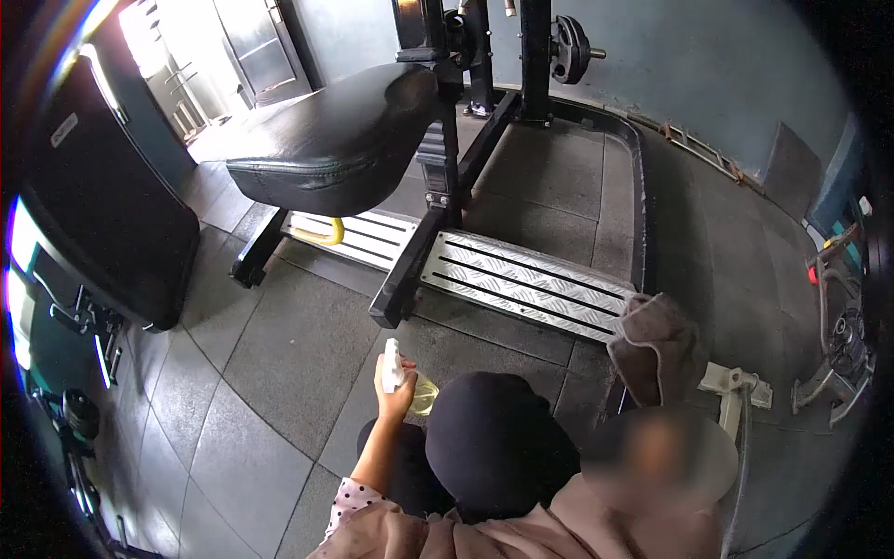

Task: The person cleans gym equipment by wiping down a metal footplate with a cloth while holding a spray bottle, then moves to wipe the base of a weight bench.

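My left hand [396, 387] is closed around a spray bottle with a white trigger head [392, 365] and yellowish liquid [424, 397] in its clear body. It holds the bottle upright beside my dark-clad knee [494, 443]. A brown cloth [656, 345] lies draped over the right end of the machine's metal footplate [531, 284]. Below the cloth, at lower right, a blurred patch covers what may be my right hand; its fingers cannot be made out.
A black padded seat [326, 140] on a dark frame stands ahead, with a yellow handle [321, 235] under it. Weight plates [570, 49] hang at the back. A large black pad [102, 186] stands at left, other gym equipment [843, 335] at far right.
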Tool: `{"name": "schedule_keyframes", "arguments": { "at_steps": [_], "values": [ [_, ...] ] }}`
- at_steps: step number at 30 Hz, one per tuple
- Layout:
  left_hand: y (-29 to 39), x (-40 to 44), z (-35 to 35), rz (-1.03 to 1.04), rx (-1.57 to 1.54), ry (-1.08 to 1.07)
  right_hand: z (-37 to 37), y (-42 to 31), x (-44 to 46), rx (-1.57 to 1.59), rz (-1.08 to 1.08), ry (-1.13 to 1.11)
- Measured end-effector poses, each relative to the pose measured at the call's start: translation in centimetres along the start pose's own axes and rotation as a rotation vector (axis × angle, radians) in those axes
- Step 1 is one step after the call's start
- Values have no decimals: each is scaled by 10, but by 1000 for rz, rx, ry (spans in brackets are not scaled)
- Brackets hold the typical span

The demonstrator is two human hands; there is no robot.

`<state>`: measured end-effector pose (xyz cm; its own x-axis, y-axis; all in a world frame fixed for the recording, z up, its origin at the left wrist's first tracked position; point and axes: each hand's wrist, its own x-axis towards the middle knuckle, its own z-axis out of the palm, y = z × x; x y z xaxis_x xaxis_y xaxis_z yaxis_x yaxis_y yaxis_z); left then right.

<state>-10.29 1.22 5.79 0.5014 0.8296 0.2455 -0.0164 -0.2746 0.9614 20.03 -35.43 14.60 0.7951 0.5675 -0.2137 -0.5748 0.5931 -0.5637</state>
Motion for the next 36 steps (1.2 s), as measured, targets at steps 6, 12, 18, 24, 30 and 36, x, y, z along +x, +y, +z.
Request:
{"name": "schedule_keyframes", "arguments": {
  "at_steps": [6, 12, 18, 24, 30, 36],
  "values": [
    [80, 28, -16, 8, 87, -248, -45, -61, -31, -390, -248, 319],
    [116, 58, 15, 37, 301, -605, -86, -61, -81, -1431, -600, 717],
    [106, 55, 50, -28, 369, -674, -102, 83, -91, -1962, -443, 404],
    [69, 29, 48, -237, 159, -620, -105, 58, -9, -2016, -434, 471],
    [60, 9, 34, -323, 220, -579, -100, 6, 167, -2181, -235, 704],
    [63, 3, 20, -343, 249, -512, -89, -13, 233, -2198, -101, 767]
  ]
}}
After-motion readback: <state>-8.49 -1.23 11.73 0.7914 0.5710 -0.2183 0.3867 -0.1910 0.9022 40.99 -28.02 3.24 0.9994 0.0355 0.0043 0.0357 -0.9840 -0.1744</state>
